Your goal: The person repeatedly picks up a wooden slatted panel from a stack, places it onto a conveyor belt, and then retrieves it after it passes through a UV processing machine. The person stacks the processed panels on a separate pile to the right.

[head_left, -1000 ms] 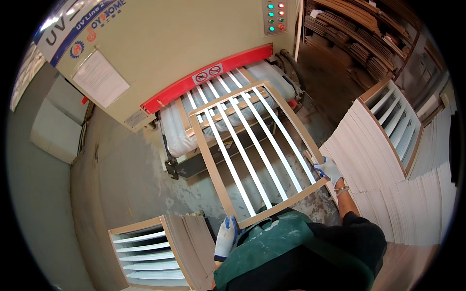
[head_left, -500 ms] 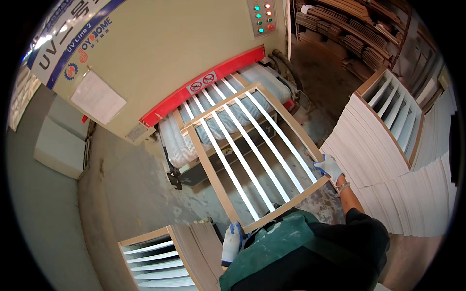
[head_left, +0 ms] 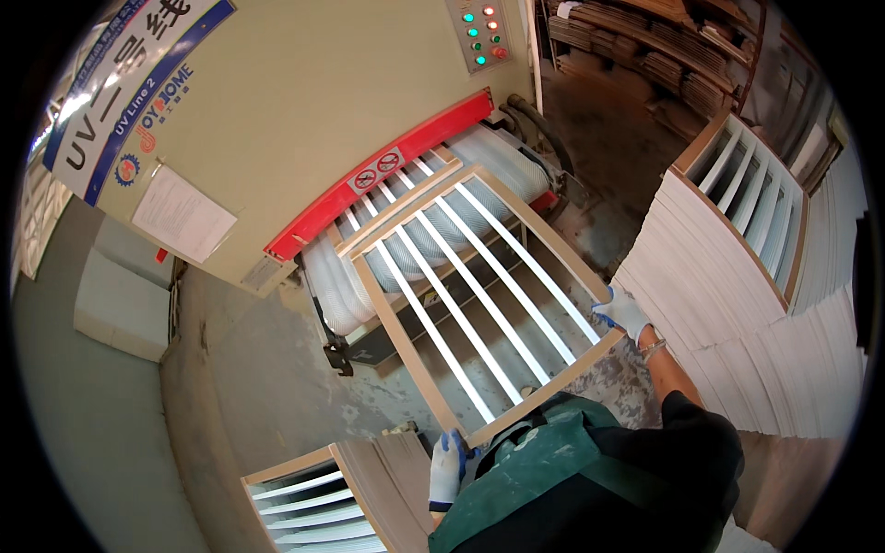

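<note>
A slatted panel [head_left: 417, 370] with a tan frame and several white slats slopes away from my body, gripped at its two near corners. My left hand [head_left: 448, 468], in a white and blue work glove, is closed on the near left corner. On the right side rail, close to the near corner, my gloved right hand [head_left: 625, 311] is closed too. The panel's far end lies over a pale textured conveyor belt [head_left: 330, 297]; whether it rests there I cannot tell. Just beyond it, a second slatted panel [head_left: 401, 206] sits on the belt, partly hidden under a red bar [head_left: 309, 221].
A large cream machine [head_left: 313, 83] with lit buttons [head_left: 477, 37] stands ahead. Tall stacks of panels rise at right [head_left: 714, 276] and lower left [head_left: 392, 475]. Racks of brown boards [head_left: 668, 69] stand at the far right. A grey wall [head_left: 92, 415] bounds the left.
The second panel has slid farther under the red bar, so a gap shows between it and the held panel. Both hands keep their grip; the view has shifted slightly.
</note>
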Demonstrator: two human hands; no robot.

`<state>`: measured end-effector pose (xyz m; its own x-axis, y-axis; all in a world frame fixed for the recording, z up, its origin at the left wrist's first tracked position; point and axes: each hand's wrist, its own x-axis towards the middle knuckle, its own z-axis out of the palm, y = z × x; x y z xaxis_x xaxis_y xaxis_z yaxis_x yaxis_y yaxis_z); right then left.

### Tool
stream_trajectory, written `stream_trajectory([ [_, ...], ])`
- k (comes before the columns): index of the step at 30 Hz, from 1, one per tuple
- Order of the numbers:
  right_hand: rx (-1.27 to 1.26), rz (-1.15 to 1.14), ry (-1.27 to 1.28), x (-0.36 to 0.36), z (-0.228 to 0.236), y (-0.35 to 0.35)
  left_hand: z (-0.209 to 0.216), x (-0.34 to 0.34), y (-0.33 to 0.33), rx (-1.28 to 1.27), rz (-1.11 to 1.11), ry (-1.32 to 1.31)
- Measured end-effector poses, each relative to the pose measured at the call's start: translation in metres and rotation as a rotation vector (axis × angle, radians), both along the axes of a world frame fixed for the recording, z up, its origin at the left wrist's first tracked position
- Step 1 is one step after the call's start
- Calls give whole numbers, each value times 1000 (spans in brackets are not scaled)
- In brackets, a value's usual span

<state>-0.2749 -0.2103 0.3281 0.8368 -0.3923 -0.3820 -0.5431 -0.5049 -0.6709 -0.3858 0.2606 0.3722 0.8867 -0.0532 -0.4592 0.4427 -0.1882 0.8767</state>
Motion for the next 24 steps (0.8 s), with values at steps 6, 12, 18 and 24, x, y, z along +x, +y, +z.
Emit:
stream_trajectory([
  [6, -227, 94, -184, 20, -6, 8, -24, 27, 6, 22, 33, 19],
  [12, -406, 291, -159, 51, -2, 10, -24, 55, 7, 87, 57, -28],
  [18, -388, 347, -207, 85, -8, 10, -26, 76, 12, 116, 75, -110],
  [24, -379, 386, -230, 115, -10, 9, -25, 94, 1, 19, 224, 26],
])
